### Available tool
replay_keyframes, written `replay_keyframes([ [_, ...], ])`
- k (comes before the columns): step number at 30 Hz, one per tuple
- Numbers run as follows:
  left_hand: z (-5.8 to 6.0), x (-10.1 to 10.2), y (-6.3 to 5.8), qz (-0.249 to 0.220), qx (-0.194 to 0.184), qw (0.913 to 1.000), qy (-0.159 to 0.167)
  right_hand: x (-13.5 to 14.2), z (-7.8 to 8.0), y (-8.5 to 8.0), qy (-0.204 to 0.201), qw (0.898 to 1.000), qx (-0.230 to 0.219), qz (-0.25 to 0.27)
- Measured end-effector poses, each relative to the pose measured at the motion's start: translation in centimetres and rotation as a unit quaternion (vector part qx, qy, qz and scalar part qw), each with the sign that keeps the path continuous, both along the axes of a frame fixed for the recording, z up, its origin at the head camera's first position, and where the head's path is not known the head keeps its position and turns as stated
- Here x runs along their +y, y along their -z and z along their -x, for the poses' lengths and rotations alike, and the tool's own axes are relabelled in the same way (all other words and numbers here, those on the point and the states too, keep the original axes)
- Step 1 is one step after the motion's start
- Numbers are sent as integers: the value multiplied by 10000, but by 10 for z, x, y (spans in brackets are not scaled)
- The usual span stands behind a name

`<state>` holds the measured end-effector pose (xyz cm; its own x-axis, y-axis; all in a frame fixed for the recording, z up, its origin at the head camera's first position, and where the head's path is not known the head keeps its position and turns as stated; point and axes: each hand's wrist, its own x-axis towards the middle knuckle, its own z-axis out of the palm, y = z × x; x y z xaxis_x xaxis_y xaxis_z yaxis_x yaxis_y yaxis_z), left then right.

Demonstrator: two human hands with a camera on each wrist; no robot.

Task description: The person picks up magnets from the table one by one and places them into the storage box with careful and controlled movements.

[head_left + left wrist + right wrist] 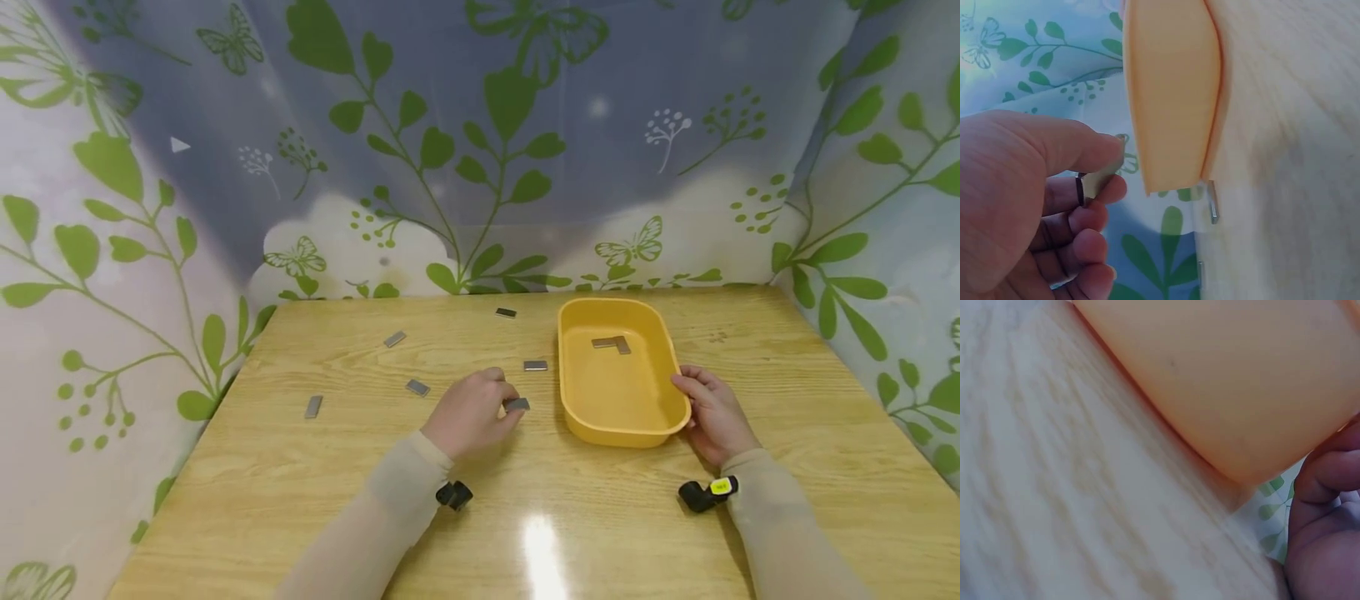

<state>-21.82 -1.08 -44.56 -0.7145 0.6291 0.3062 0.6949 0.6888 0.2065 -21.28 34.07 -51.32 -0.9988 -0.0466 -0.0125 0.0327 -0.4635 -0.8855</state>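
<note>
My left hand [474, 410] pinches a small flat grey rectangular piece [517, 404] between thumb and index finger, just left of the yellow plastic tub [606, 426]. In the left wrist view the piece [1101, 179] shows its thin edge, the other fingers curled below it. My right hand [712, 414] grips the tub's right rim near its front corner, thumb on top and fingers behind the wall. Inside the tub two similar pieces [622, 345] lie against each other in an L shape. Another piece [536, 366] lies on the table beside the tub's left wall.
More grey pieces are spread over the wooden table [480, 508]: one at the back [506, 313], one at far left [313, 407], and two between, a piece [394, 339] and a nearer piece [417, 387]. A leaf-patterned curtain [495, 200] borders the table's back and sides.
</note>
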Motion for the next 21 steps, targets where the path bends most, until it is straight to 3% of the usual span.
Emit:
replay_keyframes([
  [10,1,8,-19,-86,531,9980,325,2,1,2,-9,10000,52,-49],
  [21,-2,30,-43,-285,484,9956,752,2,1,2,-61,10000,22,-27],
])
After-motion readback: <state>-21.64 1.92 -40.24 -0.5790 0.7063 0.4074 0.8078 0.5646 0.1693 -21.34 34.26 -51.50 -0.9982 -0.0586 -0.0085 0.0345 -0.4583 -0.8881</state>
